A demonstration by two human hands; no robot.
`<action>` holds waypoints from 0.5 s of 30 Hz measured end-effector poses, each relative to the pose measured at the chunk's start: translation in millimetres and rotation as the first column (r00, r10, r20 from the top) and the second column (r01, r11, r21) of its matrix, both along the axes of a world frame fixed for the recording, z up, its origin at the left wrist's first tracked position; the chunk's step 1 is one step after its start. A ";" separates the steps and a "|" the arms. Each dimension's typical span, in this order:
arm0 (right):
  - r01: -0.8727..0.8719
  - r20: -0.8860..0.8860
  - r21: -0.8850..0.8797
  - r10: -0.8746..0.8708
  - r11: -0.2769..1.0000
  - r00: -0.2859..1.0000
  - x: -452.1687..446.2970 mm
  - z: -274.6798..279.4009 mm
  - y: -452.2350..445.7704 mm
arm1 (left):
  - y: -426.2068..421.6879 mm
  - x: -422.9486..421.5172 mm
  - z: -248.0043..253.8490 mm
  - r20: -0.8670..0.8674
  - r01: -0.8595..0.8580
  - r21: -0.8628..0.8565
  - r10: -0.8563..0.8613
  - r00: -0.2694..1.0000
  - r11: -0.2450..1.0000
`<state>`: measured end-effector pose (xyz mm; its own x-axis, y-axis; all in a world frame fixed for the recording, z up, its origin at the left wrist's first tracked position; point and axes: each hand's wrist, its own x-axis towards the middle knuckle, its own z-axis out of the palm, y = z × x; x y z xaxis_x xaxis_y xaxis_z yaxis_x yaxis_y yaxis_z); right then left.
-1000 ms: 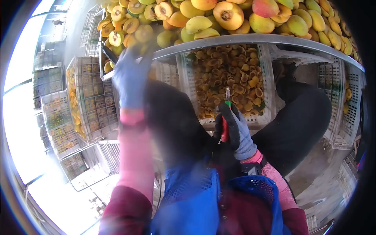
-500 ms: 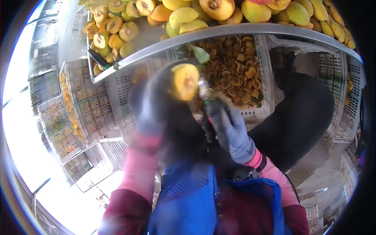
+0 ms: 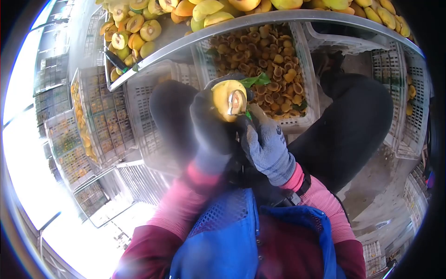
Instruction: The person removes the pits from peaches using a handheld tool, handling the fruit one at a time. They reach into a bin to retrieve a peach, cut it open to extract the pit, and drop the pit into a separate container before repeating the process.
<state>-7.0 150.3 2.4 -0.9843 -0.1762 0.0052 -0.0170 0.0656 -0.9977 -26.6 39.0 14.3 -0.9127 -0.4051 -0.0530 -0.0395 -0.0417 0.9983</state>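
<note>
In my gloved left hand [image 3: 207, 116], a cut yellow peach [image 3: 223, 92] rests with its flesh and pit facing up. My gloved right hand [image 3: 268, 145] is closed around the handle of a pitting knife. The knife's curved metal blade [image 3: 230, 103] lies against the peach, around the brown pit area. Much of the handle is hidden by my fingers. A green leaf [image 3: 257, 80] shows just beyond the peach, over a crate [image 3: 312, 93] filled with scooped-out brown pit pieces [image 3: 274, 65].
A metal-rimmed table [image 3: 186, 43] ahead holds many yellow peaches [image 3: 151, 30], some cut. A dark-handled tool [image 3: 116, 60] lies at its left edge. Plastic crates [image 3: 107, 116] are stacked at the left, and more crates [image 3: 413, 102] stand at the right.
The knife blade has come from beside the peach onto its pit area. Both hands have moved closer together, the left one slightly right and down.
</note>
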 end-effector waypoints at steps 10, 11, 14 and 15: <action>-0.072 0.248 -0.246 0.135 0.967 0.959 13.6 -34.2 8.6 | -5.8 -2.8 -4.0 0.174 0.260 0.077 -0.270 0.947 0.963; -0.074 0.233 -0.255 0.135 0.964 0.963 10.3 -29.7 9.4 | -12.3 -9.2 2.1 0.212 0.311 0.097 -0.325 0.922 0.946; -0.064 0.046 -0.137 0.071 0.989 0.996 1.5 -11.8 9.3 | -28.0 -24.7 13.5 0.185 0.534 -0.219 -0.503 0.844 0.816; -0.053 0.081 -0.185 0.069 0.981 0.994 4.8 -15.6 6.5 | -26.2 -21.5 14.9 0.196 0.531 -0.311 -0.493 0.847 0.788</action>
